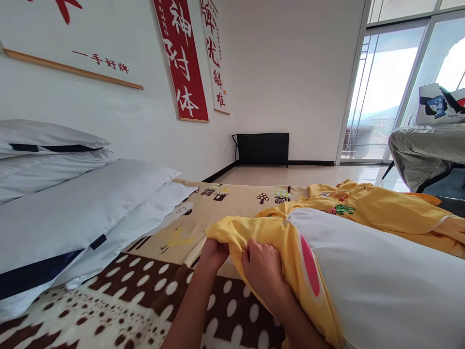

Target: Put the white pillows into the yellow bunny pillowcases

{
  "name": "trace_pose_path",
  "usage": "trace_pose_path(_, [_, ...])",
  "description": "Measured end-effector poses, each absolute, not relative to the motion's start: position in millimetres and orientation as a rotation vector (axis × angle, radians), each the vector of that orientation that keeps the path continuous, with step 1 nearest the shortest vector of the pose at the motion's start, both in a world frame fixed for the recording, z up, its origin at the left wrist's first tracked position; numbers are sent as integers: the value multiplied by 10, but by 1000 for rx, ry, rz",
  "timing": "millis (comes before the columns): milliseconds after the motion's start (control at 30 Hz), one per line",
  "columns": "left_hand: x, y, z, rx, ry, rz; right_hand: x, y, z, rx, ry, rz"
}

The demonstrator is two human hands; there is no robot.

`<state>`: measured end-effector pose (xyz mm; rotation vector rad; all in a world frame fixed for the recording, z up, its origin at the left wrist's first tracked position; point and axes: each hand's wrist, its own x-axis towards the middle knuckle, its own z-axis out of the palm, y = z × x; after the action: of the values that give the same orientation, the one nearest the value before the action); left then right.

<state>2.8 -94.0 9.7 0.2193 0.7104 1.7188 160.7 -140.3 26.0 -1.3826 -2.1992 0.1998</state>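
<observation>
Bare forearms [192, 312] nearest the camera, reaching in over the near edge of the patterned blanket [145, 271]

Left hand [214, 253]: grip narrow, closed on the free edge of the yellow cover [232, 230], fingers mostly hidden under the fold. Right hand [263, 264]: curled tight, fistful of the same cloth, just beside the left. Can't tell how many layers either one has

Yellow cover lies on the right half of the blanket, running from mid-blanket toward the right edge, with a bunched part near the far edge. It wraps the near-left side of the white pillow [385, 271]; cloth is gathered at that pillow's far-left corner

Other white pillows [94, 198] lie along the left edge of the blanket, well apart from the hands

Handling, as a judgement: spread the hands wider along the hem so the load is shared, not all at one pinch. Feel for single vs double layer before tugging. Keep the pull level and in line with the pillow's side; a skewed pull would likely twist the fabric. Ease out the gathered corner first, since a hard tug there could lock the folds or drag the pillow along
</observation>
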Motion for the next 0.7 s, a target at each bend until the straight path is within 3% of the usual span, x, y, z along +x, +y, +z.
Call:
trace_pose_path(567, [63,-1015,197,197,696,1721,1676,-1470,377,-1351,-2182,247])
trace_pose_path(700, [1,-1054,290,153,676,1755,2106,-1553,677,-1404,-1890,-80])
